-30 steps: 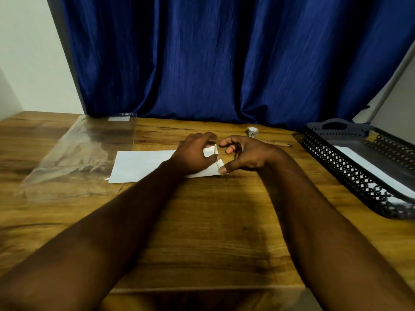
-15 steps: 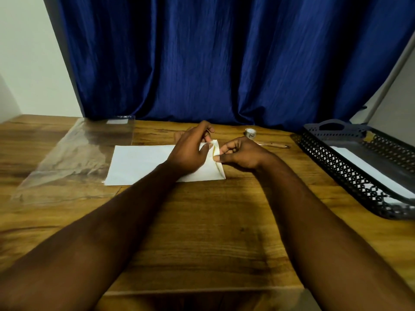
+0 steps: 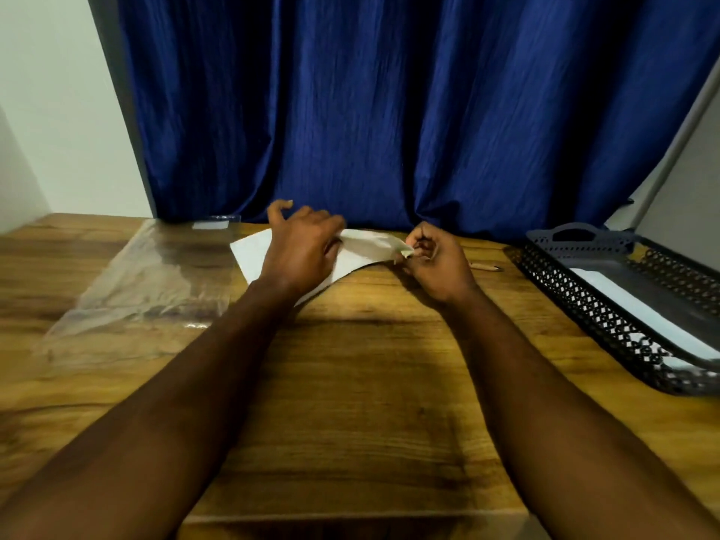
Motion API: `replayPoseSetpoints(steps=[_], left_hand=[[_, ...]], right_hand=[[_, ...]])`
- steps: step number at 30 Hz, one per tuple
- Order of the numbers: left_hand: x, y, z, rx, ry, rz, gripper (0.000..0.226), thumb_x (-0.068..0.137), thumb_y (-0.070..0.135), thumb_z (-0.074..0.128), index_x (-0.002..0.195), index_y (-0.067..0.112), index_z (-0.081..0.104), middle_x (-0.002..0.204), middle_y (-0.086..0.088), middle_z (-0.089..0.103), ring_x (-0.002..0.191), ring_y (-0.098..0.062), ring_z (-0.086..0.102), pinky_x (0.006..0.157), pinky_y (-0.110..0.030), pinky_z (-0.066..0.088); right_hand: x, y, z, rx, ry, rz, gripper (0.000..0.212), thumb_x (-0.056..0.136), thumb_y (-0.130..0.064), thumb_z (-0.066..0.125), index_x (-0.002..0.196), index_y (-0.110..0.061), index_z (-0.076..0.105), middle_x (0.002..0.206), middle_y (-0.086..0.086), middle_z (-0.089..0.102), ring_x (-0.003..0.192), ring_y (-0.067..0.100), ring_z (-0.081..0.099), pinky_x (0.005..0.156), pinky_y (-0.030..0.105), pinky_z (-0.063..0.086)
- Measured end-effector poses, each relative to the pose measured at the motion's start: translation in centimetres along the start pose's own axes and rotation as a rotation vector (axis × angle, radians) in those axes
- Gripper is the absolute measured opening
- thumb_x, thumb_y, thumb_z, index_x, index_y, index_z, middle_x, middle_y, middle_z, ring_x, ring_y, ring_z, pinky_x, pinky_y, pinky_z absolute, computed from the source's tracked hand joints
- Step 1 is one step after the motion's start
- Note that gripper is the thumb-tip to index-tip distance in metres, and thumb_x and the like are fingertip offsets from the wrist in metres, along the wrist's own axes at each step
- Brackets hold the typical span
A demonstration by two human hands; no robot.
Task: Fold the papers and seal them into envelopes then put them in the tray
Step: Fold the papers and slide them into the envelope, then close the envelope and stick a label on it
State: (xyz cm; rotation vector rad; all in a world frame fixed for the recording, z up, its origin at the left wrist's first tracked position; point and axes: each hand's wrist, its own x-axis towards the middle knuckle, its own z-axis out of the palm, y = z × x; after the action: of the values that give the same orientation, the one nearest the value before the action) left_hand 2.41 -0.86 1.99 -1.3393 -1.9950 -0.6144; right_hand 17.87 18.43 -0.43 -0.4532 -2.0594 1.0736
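**Envelope being worked at its lifted end.** The white envelope is lying on the wooden surface, well to the left of the tray. Its end nearer the tray is curving up clear of the wood.

- **Right hand:** it is sitting between the envelope's body and the tray. Its grip is clamped on the raised end, the paper pinched between the thumb and curled fingers.
- **Left hand:** it is resting across the envelope's middle, on the side away from the tray, with its back to the camera and one finger sticking up. Whether its grip is closing on the paper or only pressing it flat cannot be told.
- **Pencil:** it is lying between the right hand and the tray, just beside the hand.
- **Tray:** dark and lattice-walled, it is holding a white sheet flat on its floor.
- **Clear plastic sleeve:** it is lying beyond the envelope, farthest from the tray.
- **Blue curtain:** it is hanging behind everything.

**Risks (judged).**
- The two hands are working the same thin paper. A pull toward the tray against the left hand's weight could crease the body or tear the raised end.
- If the end is pressed down while the body is bowing, the seal could set crooked or gape open.

**Not resolved.**
- The left fingertips are hidden by the hand itself.
- It is unclear whether a folded paper is sitting inside the envelope.
- The exact shape of the pinched end is blurred.
- The tray's far side is running out of frame.
- The white item in the tray could be either a sheet or a finished envelope.
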Motion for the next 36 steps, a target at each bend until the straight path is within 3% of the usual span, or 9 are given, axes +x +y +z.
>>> replayPoseSetpoints(steps=[9,13,15,18,21,25,27,32,36], left_hand=[[0.4,2.6,-0.6,0.016,-0.11,0.137,0.017,0.086,0.016,0.072,0.093,0.031,0.066,0.098,0.007,0.067,0.093,-0.02,0.063,0.088,-0.039,0.038],[-0.5,2.1,0.4,-0.12,-0.49,0.102,0.019,0.078,0.025,0.071,0.081,0.025,0.052,0.09,0.013,0.057,0.089,-0.018,0.057,0.066,-0.035,0.042],[-0.8,2.1,0.6,-0.197,-0.64,0.061,0.024,0.081,0.041,0.073,0.085,0.021,0.059,0.096,0.008,0.063,0.095,-0.018,0.058,0.075,-0.038,0.052],[-0.9,2.0,1.1,-0.299,-0.63,0.01,0.044,0.085,0.06,0.067,0.084,0.016,0.065,0.108,0.003,0.07,0.106,-0.017,0.061,0.091,-0.048,0.055],[-1.3,1.9,1.9,-0.304,-0.551,-0.03,0.051,0.092,0.075,0.054,0.093,0.025,0.066,0.11,0.01,0.068,0.105,-0.011,0.059,0.089,-0.044,0.055],[-1.5,1.9,2.7,-0.314,-0.526,0.004,0.054,0.099,0.072,0.048,0.133,0.033,0.061,0.139,0.013,0.059,0.123,-0.009,0.053,0.099,-0.035,0.047],[-1.4,2.1,2.9,-0.3,-0.542,0.026,0.059,0.1,0.071,0.046,0.143,0.032,0.059,0.147,0.012,0.056,0.131,-0.009,0.05,0.108,-0.037,0.044],[-1.1,2.4,3.6,-0.263,-0.591,0.023,0.06,0.098,0.073,0.046,0.138,0.032,0.065,0.143,0.01,0.06,0.132,-0.011,0.051,0.113,-0.042,0.043],[-0.8,3.0,3.5,-0.245,-0.533,-0.017,0.058,0.099,0.075,0.043,0.125,0.03,0.07,0.132,0.011,0.066,0.119,-0.011,0.055,0.105,-0.043,0.046]], right_hand=[[-0.4,1.1,-1.9,-0.429,-0.004,-0.1,0.033,0.077,0.001,0.084,0.084,-0.027,0.068,0.093,-0.011,0.069,0.089,0.008,0.065,0.074,0.03,0.056],[-0.3,1.0,-2.5,-0.472,-0.24,-0.039,0.03,0.078,0.013,0.071,0.086,-0.014,0.08,0.088,-0.01,0.071,0.083,0.0,0.065,0.071,0.017,0.051],[0.0,0.8,-3.0,-0.477,-0.284,0.021,0.033,0.081,0.01,0.067,0.084,-0.019,0.082,0.086,-0.01,0.075,0.08,0.002,0.068,0.07,0.018,0.051],[0.2,0.6,-3.6,-0.466,-0.312,0.117,0.033,0.088,0.004,0.062,0.083,-0.021,0.083,0.076,-0.01,0.075,0.066,0.0,0.066,0.058,0.018,0.048],[0.0,0.6,-3.5,-0.435,-0.244,0.16,0.032,0.09,0.0,0.061,0.083,-0.022,0.083,0.099,-0.007,0.077,0.083,0.007,0.068,0.069,0.026,0.051],[-0.7,0.6,-2.4,-0.312,-0.105,0.197,0.015,0.096,-0.015,0.068,0.089,-0.024,0.078,0.093,-0.006,0.076,0.091,0.015,0.07,0.082,0.038,0.059],[-0.9,0.6,-1.9,-0.354,-0.182,0.146,0.006,0.093,-0.021,0.076,0.087,-0.023,0.077,0.086,-0.005,0.076,0.086,0.015,0.071,0.081,0.045,0.063],[-0.4,0.8,-0.9,-0.459,-0.14,0.099,0.01,0.087,-0.028,0.079,0.081,-0.022,0.074,0.076,-0.007,0.072,0.075,0.013,0.068,0.076,0.046,0.063],[0.8,2.0,-1.3,-0.59,0.137,0.135,0.026,0.093,-0.032,0.069,0.119,-0.031,0.068,0.112,-0.002,0.071,0.109,0.022,0.065,0.099,0.049,0.054]])
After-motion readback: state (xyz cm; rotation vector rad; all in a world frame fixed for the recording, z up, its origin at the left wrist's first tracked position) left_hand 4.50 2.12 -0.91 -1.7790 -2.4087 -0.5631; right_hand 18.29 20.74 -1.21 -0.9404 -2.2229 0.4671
